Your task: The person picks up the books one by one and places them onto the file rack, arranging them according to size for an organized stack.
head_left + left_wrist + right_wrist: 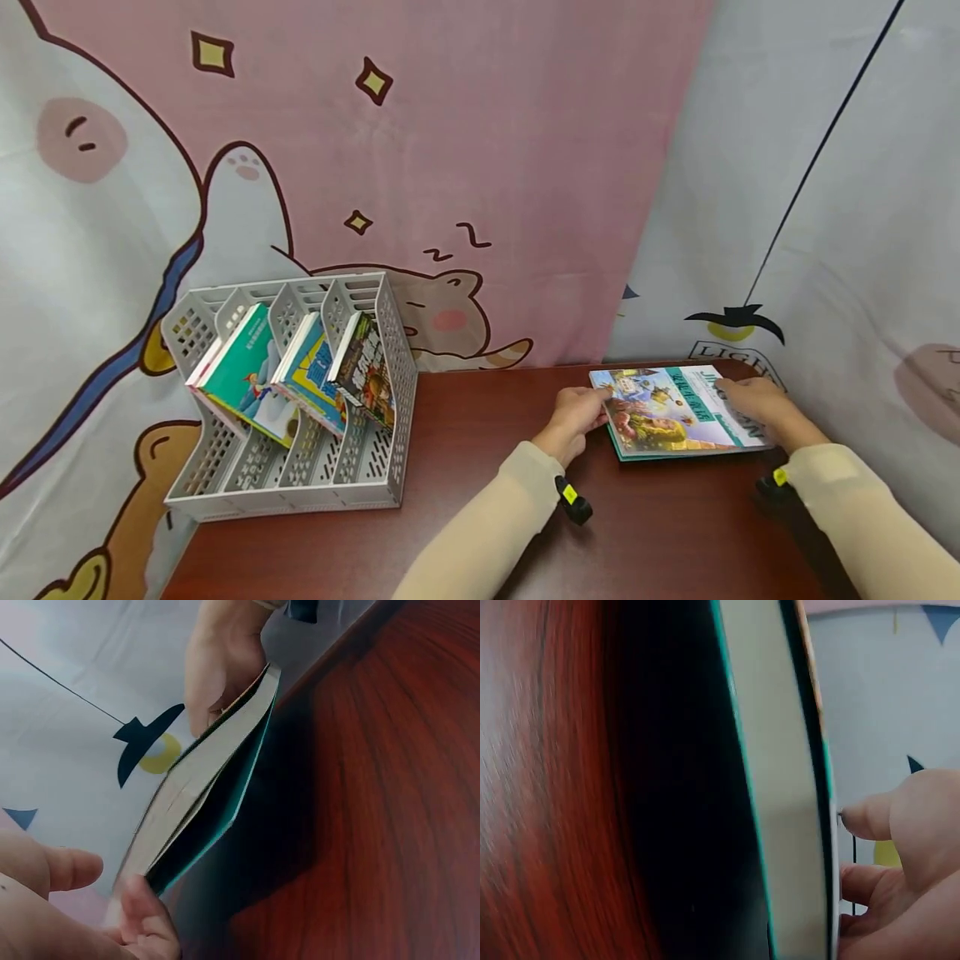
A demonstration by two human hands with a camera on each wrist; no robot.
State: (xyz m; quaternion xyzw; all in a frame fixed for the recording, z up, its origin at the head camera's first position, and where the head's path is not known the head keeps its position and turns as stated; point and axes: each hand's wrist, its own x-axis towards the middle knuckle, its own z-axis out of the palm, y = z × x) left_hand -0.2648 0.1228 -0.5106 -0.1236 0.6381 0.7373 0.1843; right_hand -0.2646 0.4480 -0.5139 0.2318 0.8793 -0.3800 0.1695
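Observation:
A paperback book (660, 412) with a colourful illustrated cover and a teal back lies between both hands above the right side of the table. My left hand (576, 421) holds its left edge, thumb near the top cover and fingers by the lower edge. At the opposite end, my right hand (761, 404) grips the right edge, its fingers over the white part of the cover. From the left wrist view, the book's pages (202, 776) and the slightly parted teal back cover (240, 791) show, with dark shadow below. Pages (776, 765) also face the right wrist view.
On the left stands a grey plastic file rack (285, 500) with several compartments. It holds a green book (251, 367), a blue and yellow book (315, 367) and a dark-covered book (367, 367). A cartoon-printed cloth (510, 167) hangs behind the brown table (480, 450).

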